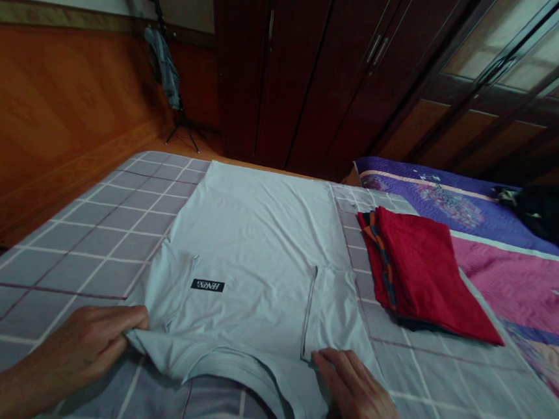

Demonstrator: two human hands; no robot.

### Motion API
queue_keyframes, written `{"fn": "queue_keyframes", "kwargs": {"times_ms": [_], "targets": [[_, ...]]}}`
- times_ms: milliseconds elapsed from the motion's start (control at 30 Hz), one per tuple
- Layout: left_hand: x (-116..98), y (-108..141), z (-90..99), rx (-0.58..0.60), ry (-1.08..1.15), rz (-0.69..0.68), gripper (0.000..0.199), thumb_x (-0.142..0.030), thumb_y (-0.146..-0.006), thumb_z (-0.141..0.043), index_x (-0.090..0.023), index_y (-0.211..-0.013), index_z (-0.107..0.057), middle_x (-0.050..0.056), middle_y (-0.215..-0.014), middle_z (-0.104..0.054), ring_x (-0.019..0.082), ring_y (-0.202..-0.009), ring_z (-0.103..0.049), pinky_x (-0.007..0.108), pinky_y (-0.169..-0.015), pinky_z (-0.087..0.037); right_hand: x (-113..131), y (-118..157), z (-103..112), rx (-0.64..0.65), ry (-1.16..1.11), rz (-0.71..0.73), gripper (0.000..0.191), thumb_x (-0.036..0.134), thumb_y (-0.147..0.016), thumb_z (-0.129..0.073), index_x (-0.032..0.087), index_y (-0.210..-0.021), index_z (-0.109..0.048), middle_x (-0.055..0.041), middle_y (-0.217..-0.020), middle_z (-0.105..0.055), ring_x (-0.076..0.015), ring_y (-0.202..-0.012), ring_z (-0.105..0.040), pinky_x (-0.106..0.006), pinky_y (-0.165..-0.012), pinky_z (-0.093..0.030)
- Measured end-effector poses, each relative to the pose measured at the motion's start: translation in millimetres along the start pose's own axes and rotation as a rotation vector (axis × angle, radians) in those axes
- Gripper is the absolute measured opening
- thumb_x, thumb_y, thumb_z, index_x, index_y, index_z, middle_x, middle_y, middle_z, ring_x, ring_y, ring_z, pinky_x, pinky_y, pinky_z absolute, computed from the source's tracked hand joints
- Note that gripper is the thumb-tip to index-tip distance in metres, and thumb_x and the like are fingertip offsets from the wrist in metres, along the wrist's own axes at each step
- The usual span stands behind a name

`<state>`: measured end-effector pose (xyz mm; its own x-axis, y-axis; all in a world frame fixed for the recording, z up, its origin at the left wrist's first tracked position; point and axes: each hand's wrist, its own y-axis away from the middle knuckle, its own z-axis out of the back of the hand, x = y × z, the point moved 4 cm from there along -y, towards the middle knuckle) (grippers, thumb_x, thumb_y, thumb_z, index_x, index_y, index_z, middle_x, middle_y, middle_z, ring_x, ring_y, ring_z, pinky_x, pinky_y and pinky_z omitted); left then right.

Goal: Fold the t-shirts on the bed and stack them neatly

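1. Head view: a pale grey T-shirt lies front up on the checked bedsheet in front of me. Its long axis runs away from me, with the collar at my end and the straight hem at the far end, pointing toward the dark wardrobe.
2. My left hand has thumb and fingers closed on the shirt's shoulder corner, to the left of the collar – clamped on the cloth, which bunches and lifts a little there.
3. My right hand has its fingers bent over the other shoulder, touching the lower end of a sleeve edge; the thumb is hidden, so I can't tell whether it pinches the cloth.
4. Both sleeves are turned inward over the body, and the black label on the chest reads upside down from my side.
5. To the right of the shirt, apart from it, sits a stack of folded red clothes – its narrower corner slants toward my right. Beyond the stack spreads a purple and pink cover.
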<state>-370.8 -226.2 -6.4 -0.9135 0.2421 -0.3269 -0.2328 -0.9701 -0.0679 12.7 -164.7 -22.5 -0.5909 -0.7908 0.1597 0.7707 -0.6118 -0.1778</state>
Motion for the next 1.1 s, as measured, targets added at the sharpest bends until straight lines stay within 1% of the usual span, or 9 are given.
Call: {"fn": "queue_keyframes", "kwargs": {"times_ms": [167, 333, 433, 500, 600, 733, 867, 1000, 1100], "targets": [[4.8, -5.1, -5.0, 0.076, 0.052, -0.023, 0.023, -0.009, -0.077, -0.035, -0.019, -0.076, -0.056, -0.001, -0.065, -0.062, 0.015, -0.059, -0.062, 0.023, -0.056, -0.042, -3.6, -6.4, 4.8, 0.049, -0.122, -0.119, 0.053, 0.0, -0.055, -0.039, 0.018, -0.099, -0.062, -0.0088, -0.1, -0.062, -0.0212, -0.088, -0.057, -0.034, -0.074, -0.052], [2.9, 1.8, -14.8, 0.054, 0.034, -0.036, 0.021, -0.012, -0.08, -0.037, -0.021, -0.078, -0.055, -0.001, -0.07, -0.064, 0.015, -0.063, -0.062, 0.023, -0.058, -0.043, 5.6, -10.3, 18.5, 0.15, -0.26, -0.038, 0.044, 0.0, -0.064, -0.037, 0.018, -0.095, -0.062, -0.0067, -0.09, -0.063, -0.0176, -0.079, -0.058, -0.029, -0.069, -0.051], [-0.6, 9.6, -18.8, 0.049, -0.027, -0.099, 0.024, -0.012, -0.078, -0.041, -0.023, -0.091, -0.058, 0.001, -0.085, -0.068, 0.016, -0.074, -0.065, 0.023, -0.065, -0.047, 5.5, -3.7, 19.2, 0.094, -0.113, 0.003, 0.053, 0.001, -0.064, -0.038, 0.016, -0.111, -0.059, -0.0105, -0.103, -0.064, -0.0215, -0.09, -0.059, -0.034, -0.074, -0.053], [-3.7, 15.4, -20.7, 0.015, -0.104, -0.155, 0.039, -0.01, -0.073, -0.044, -0.023, -0.108, -0.057, 0.003, -0.102, -0.067, 0.018, -0.089, -0.065, 0.025, -0.077, -0.048, 3.0, 1.6, 17.7, 0.021, 0.036, 0.019, 0.069, 0.001, -0.058, -0.039, 0.012, -0.125, -0.05, -0.0148, -0.118, -0.059, -0.0263, -0.106, -0.055, -0.04, -0.081, -0.052], [-7.7, 21.5, -24.9, -0.029, -0.209, -0.19, 0.054, -0.007, -0.07, -0.043, -0.022, -0.121, -0.053, 0.005, -0.115, -0.064, 0.02, -0.102, -0.061, 0.028, -0.089, -0.045, 0.0, 3.8, 13.8, -0.016, 0.144, 0.054, 0.072, 0.001, -0.055, -0.039, 0.01, -0.125, -0.049, -0.0153, -0.121, -0.058, -0.0268, -0.111, -0.053, -0.039, -0.084, -0.051], [-9.3, 18.6, -27.3, -0.048, -0.245, -0.136, 0.044, -0.003, -0.079, -0.036, -0.024, -0.108, -0.062, 0.003, -0.106, -0.067, 0.017, -0.096, -0.062, 0.025, -0.085, -0.046, -4.4, -6.8, 12.1, -0.05, 0.108, 0.013, 0.049, -0.002, -0.062, -0.039, 0.016, -0.101, -0.06, -0.0099, -0.101, -0.065, -0.0215, -0.089, -0.059, -0.033, -0.072, -0.052], [-10.7, 5.4, -20.7, -0.018, -0.162, -0.112, 0.042, -0.002, -0.081, -0.033, -0.023, -0.094, -0.067, 0.002, -0.092, -0.069, 0.017, -0.085, -0.063, 0.027, -0.081, -0.047, -10.7, -17.8, 7.1, -0.026, 0.06, -0.053, 0.035, -0.005, -0.064, -0.042, 0.018, -0.083, -0.059, -0.0048, -0.078, -0.062, -0.0179, -0.069, -0.056, -0.026, -0.059, -0.045], [-11.7, -7.3, -12.1, 0.116, -0.084, -0.061, 0.04, -0.001, -0.077, -0.031, -0.02, -0.079, -0.067, 0.003, -0.075, -0.066, 0.017, -0.071, -0.061, 0.028, -0.068, -0.047, -18.9, -21.4, 4.8, 0.011, 0.047, -0.072, 0.031, -0.006, -0.061, -0.043, 0.019, -0.071, -0.057, -0.0011, -0.066, -0.056, -0.0143, -0.057, -0.05, -0.024, -0.05, -0.031], [-12.8, -9.9, -3.7, 0.134, -0.061, -0.047, 0.038, -0.002, -0.071, -0.032, -0.02, -0.075, -0.066, 0.003, -0.071, -0.064, 0.018, -0.069, -0.06, 0.027, -0.064, -0.045, -23.1, -22.9, 12.2, 0.042, 0.0, -0.049, 0.032, -0.006, -0.057, -0.04, 0.019, -0.067, -0.057, 0.0001, -0.061, -0.055, -0.0127, -0.052, -0.048, -0.025, -0.049, -0.026]]}}
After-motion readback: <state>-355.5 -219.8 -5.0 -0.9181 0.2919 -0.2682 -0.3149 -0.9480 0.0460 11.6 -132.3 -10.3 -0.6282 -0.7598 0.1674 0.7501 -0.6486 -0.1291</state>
